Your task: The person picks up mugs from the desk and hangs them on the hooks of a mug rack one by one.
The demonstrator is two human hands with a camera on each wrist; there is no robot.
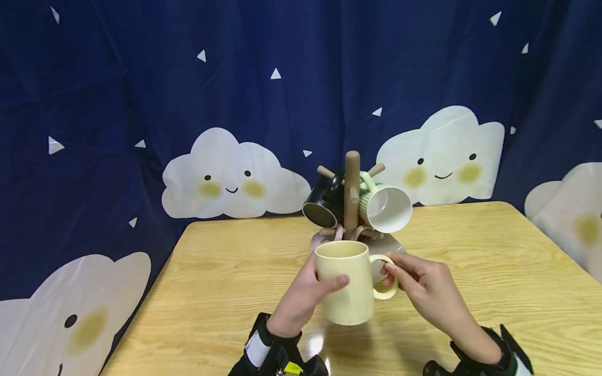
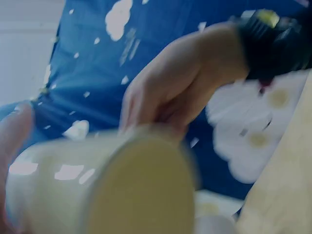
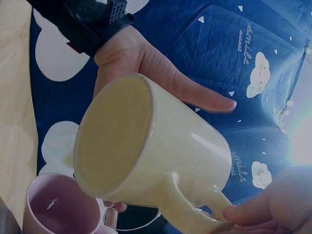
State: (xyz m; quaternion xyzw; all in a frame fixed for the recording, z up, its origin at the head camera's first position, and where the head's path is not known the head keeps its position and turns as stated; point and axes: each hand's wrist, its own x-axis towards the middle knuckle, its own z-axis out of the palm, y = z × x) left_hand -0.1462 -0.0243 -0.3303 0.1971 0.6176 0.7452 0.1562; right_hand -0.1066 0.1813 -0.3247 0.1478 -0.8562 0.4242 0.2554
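A pale yellow mug (image 1: pixel 345 292) is held upright above the table, in front of a wooden mug tree (image 1: pixel 351 183). Its left side is gripped by my left hand (image 1: pixel 301 295), thumb across the front and fingers hidden behind. With thumb and fingertips, my right hand (image 1: pixel 425 284) pinches the handle on the mug's right. The right wrist view shows the base and handle of the yellow mug (image 3: pixel 190 146) close up, with the left hand (image 3: pixel 141 63) spread along its far side. Seen from the left wrist, the mug (image 2: pixel 141 190) is blurred.
On the tree's upper pegs hang a black mug (image 1: pixel 322 206) and a green-striped mug (image 1: pixel 388 209) with a white inside. Lower down are a pink mug (image 3: pixel 63 209) and a whitish one (image 1: pixel 388 244), partly hidden. The wooden table (image 1: pixel 226 271) ends at a dark blue cloud-patterned curtain (image 1: pixel 282 31).
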